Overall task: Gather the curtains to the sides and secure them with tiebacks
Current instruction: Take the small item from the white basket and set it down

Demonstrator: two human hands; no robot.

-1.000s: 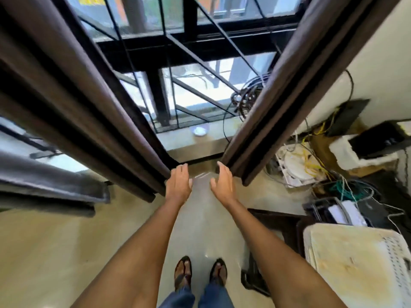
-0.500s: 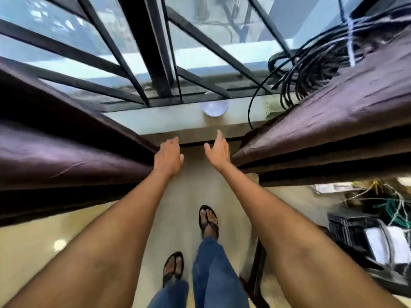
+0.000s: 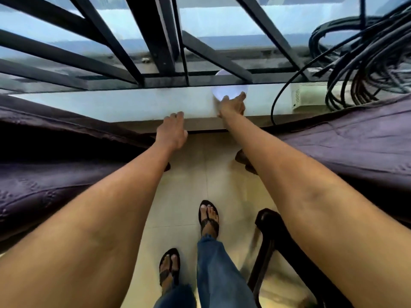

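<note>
Hands (image 3: 172,132) (image 3: 232,105) between curtains (image 3: 347,141), over sill edge (image 3: 138,105)

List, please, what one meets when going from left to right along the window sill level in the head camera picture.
Left curtain → left hand → right hand, touching a white round object → thin black cable → white box → coil of black cables → right curtain.
</note>
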